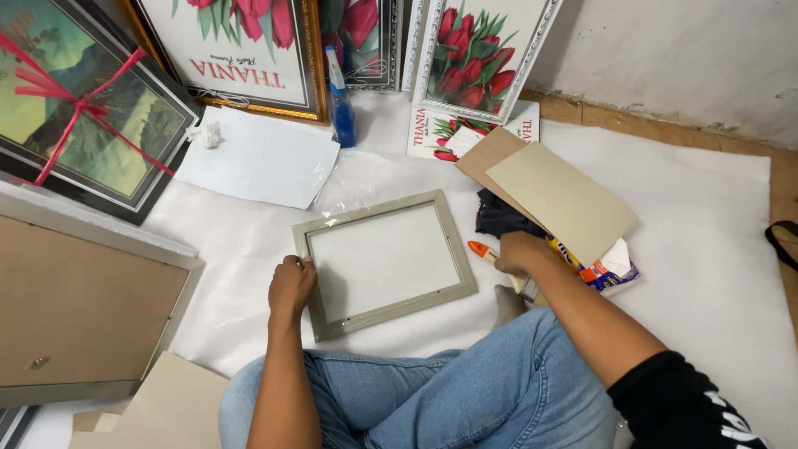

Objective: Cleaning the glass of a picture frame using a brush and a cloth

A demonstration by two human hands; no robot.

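Observation:
A small grey-beige picture frame (384,259) lies face down on the white sheet in front of my crossed legs. My left hand (292,285) grips the frame's left edge. My right hand (519,252) reaches to the right of the frame and closes on a tool with an orange tip (480,249), beside a dark cloth (502,218). Two brown cardboard backing sheets (559,199) lie just beyond that hand.
Framed tulip pictures (486,51) lean on the back wall, with a blue spray bottle (341,101) and white paper (259,158) before them. A large frame back (79,306) lies at left, below a landscape picture tied with red ribbon (83,108). Colourful packaging (603,270) sits at right.

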